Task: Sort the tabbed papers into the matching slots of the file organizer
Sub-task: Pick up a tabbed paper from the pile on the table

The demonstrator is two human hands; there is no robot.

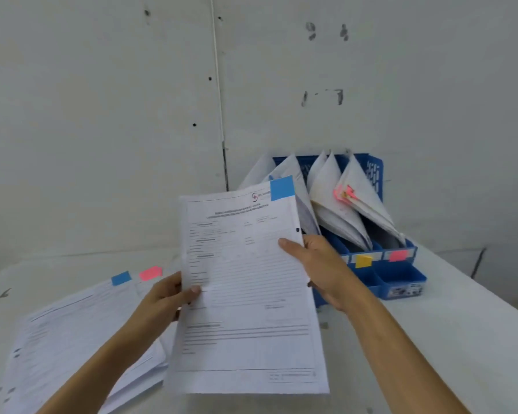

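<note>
held sheet point(245, 294) white with black form lines, corner tab point(281, 188) blue; pile point(72, 339) white, one pile tab point(121, 278) blue, other pile tab point(150, 273) pink; organizer point(401, 277) blue, one slot label point(363, 260) yellow, next slot label point(398, 255) pink; filed tabs point(343, 194) pink

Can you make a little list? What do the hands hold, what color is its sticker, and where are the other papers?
left hand: grips the held paper by its left edge
right hand: grips its right edge
sticker: blue tab, top right corner
file organizer: blue, behind the paper, papers leaning in its slots
slot labels visible: yellow label, pink label
pile: loose papers on the table, left side
</note>
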